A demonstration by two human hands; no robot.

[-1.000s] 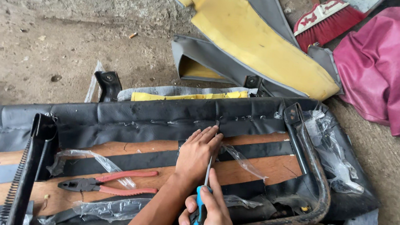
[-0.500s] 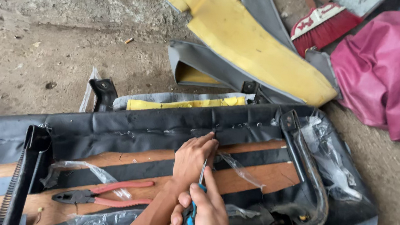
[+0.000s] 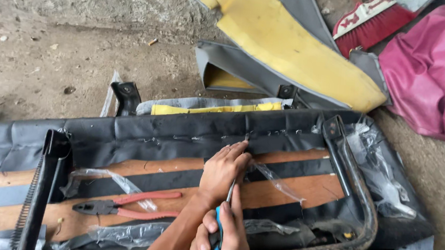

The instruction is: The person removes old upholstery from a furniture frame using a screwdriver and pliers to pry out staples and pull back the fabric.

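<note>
Head view looks down on an upturned seat base (image 3: 168, 136) lying on the dirt floor (image 3: 52, 46), its black cover (image 3: 179, 129) stretched over the back edge and apparently fastened along much of that edge, though the right corner by the metal frame tube (image 3: 357, 206) looks loose. Left hand (image 3: 223, 168) presses the cover with narrow fingers; right hand (image 3: 223, 237) grips a blue-handled screwdriver (image 3: 217, 232) (tip hidden). Red pliers (image 3: 129, 205) lie untouched on the wooden slats (image 3: 292, 187).

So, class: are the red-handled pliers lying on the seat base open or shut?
Open, at the handles: the pliers lie flat on the wooden slat with the two red handles spread apart. The dark jaws look nearly closed.
</note>
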